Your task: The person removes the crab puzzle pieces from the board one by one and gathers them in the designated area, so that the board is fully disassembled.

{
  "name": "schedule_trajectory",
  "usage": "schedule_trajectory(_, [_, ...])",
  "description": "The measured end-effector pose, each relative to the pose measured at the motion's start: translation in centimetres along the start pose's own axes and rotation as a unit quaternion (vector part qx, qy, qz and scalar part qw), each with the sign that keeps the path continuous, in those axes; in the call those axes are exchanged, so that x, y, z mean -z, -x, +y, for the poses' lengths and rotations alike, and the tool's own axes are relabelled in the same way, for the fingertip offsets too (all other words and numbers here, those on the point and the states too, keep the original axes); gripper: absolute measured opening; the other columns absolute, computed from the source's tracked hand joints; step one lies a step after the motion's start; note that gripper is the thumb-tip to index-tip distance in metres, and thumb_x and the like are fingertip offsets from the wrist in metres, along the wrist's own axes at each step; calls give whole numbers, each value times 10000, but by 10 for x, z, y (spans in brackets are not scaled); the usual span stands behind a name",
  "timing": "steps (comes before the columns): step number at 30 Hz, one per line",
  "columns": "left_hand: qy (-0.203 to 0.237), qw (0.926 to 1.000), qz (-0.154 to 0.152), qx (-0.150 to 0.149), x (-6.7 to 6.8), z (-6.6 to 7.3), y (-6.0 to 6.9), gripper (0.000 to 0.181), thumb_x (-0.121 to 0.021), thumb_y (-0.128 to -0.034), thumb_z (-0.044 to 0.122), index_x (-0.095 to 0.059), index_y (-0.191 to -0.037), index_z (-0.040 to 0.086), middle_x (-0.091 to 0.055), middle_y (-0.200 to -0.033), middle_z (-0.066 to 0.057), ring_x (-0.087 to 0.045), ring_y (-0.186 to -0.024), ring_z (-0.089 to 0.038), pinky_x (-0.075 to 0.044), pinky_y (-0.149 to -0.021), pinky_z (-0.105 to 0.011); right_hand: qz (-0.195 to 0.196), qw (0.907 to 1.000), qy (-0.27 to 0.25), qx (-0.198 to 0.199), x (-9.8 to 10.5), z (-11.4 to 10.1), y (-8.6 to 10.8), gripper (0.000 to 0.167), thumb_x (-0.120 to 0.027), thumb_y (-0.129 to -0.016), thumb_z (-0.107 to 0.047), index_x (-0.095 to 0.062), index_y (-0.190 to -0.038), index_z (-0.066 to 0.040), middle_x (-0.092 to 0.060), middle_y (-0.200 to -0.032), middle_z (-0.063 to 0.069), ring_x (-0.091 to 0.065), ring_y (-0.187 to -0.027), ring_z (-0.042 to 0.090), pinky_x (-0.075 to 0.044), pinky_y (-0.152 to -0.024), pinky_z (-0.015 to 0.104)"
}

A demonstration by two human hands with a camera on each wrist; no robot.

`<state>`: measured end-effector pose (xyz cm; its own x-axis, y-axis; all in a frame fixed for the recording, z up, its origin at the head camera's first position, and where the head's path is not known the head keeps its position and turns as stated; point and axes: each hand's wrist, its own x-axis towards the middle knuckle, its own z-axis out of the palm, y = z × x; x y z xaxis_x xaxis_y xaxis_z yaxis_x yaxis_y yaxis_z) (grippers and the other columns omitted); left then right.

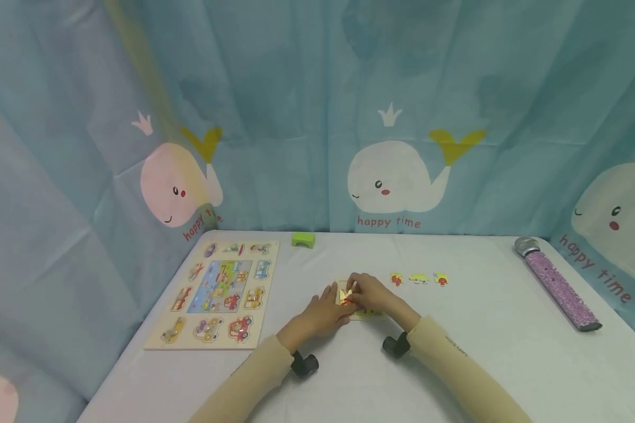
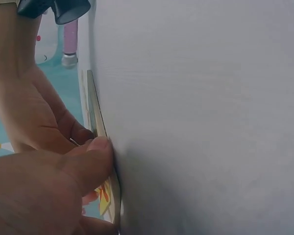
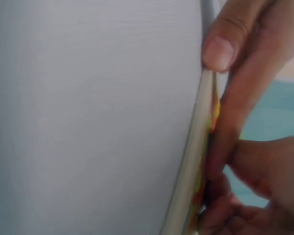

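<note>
In the head view, a small wooden puzzle board [image 1: 370, 319] with colourful printed pieces lies flat near the table's middle, partly covered by both hands. My left hand [image 1: 323, 311] holds the board at its left side; in the left wrist view the thumb [image 2: 99, 154] presses on the edge. Over the board, my right hand [image 1: 373, 292] pinches a yellow-and-red puzzle piece [image 1: 345, 295] between thumb and fingers, mostly hidden. In the right wrist view, fingers of both hands meet above the board's edge [image 3: 188, 166]. Three loose puzzle pieces [image 1: 419, 278] lie beyond the right hand.
At the left lies a larger wooden vehicle puzzle [image 1: 219, 288]. A green arch block [image 1: 303, 239] sits at the back edge. A glittery pink microphone [image 1: 558, 285] lies at the right. Behind the white table [image 1: 344, 382] hangs a blue whale-print curtain [image 1: 275, 117].
</note>
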<state>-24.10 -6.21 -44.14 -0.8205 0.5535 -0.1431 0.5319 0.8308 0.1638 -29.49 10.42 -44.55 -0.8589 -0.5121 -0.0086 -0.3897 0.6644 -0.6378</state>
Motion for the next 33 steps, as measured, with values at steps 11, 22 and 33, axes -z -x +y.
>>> schedule_trajectory(11, [-59, 9997, -54, 215, 2, 3, -4, 426, -455, -953, 367, -404, -1376, 360, -226, -1491, -238, -243, -1372, -388, -322, -1012, -571, 285, 9988, -167, 351, 7, 5, -1, 39, -616, -849, -66, -594, -879, -77, -616, -775, 14, -531, -600, 86, -448, -564, 221])
schedule_trajectory(22, [-10, 9996, -172, 245, -2, 5, -3, 442, -449, -955, 361, -357, -1383, 420, -227, -1487, -245, -240, -1375, -378, -318, -1018, -560, 776, 9937, -788, 193, 19, 25, 7, 81, -639, -860, -165, -632, -900, -94, -635, -786, 23, -512, -619, 109, -440, -574, 220])
schedule_trajectory(33, [234, 9984, -269, 446, -3, 2, -2, 454, -425, -964, 358, -325, -1405, 402, -117, -1517, -240, -142, -1407, -370, -229, -1076, -550, 907, 9796, -1415, -1105, 64, 69, 47, 205, -639, -863, -206, -669, -990, -47, -697, -916, 67, -588, -802, 212, -481, -711, 311])
